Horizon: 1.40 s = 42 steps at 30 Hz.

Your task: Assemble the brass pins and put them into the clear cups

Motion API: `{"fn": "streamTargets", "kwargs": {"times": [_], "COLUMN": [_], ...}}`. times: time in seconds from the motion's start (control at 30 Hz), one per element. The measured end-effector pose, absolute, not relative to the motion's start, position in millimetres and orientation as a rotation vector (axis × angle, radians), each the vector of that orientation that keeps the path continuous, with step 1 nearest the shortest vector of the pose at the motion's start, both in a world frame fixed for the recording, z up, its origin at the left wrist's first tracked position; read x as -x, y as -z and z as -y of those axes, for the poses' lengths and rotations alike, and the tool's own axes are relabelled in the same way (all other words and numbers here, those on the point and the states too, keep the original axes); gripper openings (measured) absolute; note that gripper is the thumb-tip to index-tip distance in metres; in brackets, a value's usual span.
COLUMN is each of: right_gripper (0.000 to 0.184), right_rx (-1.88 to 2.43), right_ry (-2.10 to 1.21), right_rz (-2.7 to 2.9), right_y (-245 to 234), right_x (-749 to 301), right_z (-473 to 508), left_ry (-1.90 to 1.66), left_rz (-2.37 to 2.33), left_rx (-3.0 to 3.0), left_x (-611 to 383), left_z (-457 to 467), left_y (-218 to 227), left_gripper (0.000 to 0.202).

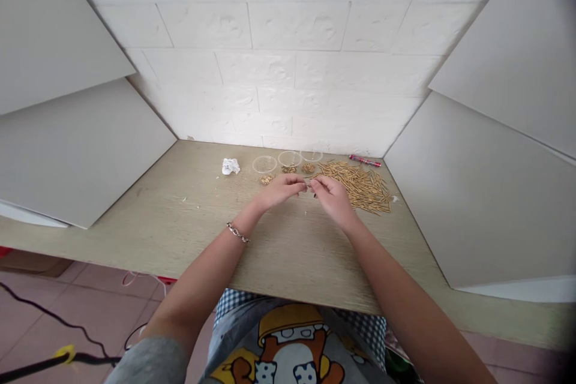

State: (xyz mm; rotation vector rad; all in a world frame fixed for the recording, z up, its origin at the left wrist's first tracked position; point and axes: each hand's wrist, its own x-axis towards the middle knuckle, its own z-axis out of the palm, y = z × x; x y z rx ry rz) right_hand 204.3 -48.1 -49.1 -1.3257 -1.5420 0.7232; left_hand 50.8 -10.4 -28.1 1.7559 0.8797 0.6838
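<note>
Currently pinching a tiny piece between left hand and right hand, with fingers narrowed.
Holding it, too small to identify, just beside gold sticks heaped on the table.

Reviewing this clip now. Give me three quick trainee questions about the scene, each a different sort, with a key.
1. Which arm wears the silver-coloured bracelet? A) left B) right C) both
2. True or false: the crumpled white wad lies to the right of the big heap of golden sticks.
3. Fill in: the big heap of golden sticks lies nearest the person's ____ hand.

Key: 1. A. 2. False; the crumpled white wad lies to the heap's left. 3. Right: the right hand.
</note>
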Motion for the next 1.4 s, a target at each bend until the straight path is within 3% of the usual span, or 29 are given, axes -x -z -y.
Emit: {"fn": "streamTargets", "kwargs": {"times": [0.43,1.0,1.4], "right_gripper": [0.013,0.011,0.01], "right_rx": [1.326,1.36,1.378], "right_ry": [-0.37,-0.248,-0.205], "right_rz": [1.622,1.682,1.726], "right_y": [54,52,58], "right_x": [-206,-205,-206], "right_z": [45,46,44], "left_ry": [-0.822,-0.821,-0.757], "left_rz": [-0.975,-0.968,-1.038], "left_rx": [-1.775,-1.814,-2.274], "left_x": [-49,-48,-48], "left_z": [2,-1,5], "left_y": [36,40,36], "left_gripper": [0.024,0.025,0.017]}}
